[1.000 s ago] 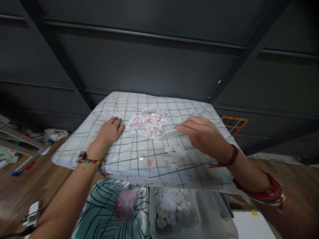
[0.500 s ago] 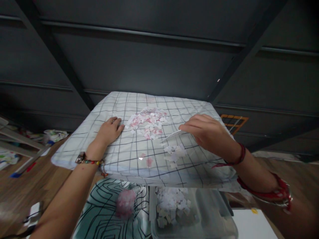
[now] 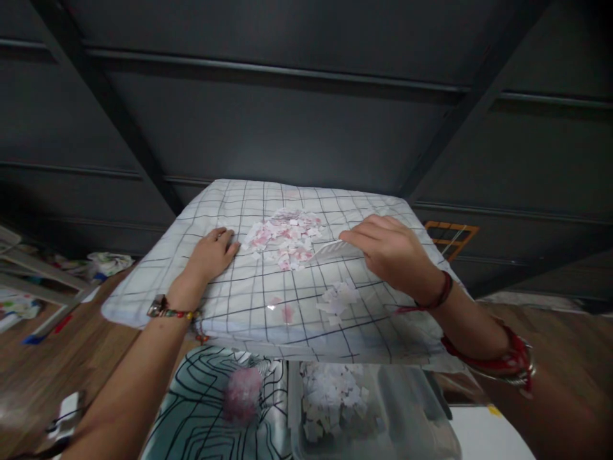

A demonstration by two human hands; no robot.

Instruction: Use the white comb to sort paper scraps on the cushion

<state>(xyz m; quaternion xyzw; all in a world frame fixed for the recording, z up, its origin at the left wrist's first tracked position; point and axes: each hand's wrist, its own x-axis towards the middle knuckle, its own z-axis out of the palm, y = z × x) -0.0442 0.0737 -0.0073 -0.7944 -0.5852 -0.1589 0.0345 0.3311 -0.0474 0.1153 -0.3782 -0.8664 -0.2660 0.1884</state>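
Note:
A pile of small white and pink paper scraps (image 3: 287,235) lies on the white checked cloth (image 3: 258,287). My left hand (image 3: 211,255) rests flat on the cloth just left of the pile, fingers apart and holding nothing. In a pinch, my right hand (image 3: 390,249) holds what looks like a white plastic fork (image 3: 328,248), partly blurred. Its tip points down and left, at the pile's right edge. Nearer to me is a smaller heap of white scraps (image 3: 338,300), and a few pink scraps (image 3: 287,313) lie left of it.
Below the cloth's front edge stands a clear plastic box (image 3: 412,421) with white paper scraps inside. To its left, a pink bundle (image 3: 242,395) sits on teal patterned fabric (image 3: 191,409). A dark panelled wall (image 3: 268,128) rises behind the cloth.
My right hand has shifted slightly left and away from me, bringing the fork's tip from above the smaller white heap to the main pile's edge. My left hand stays put.

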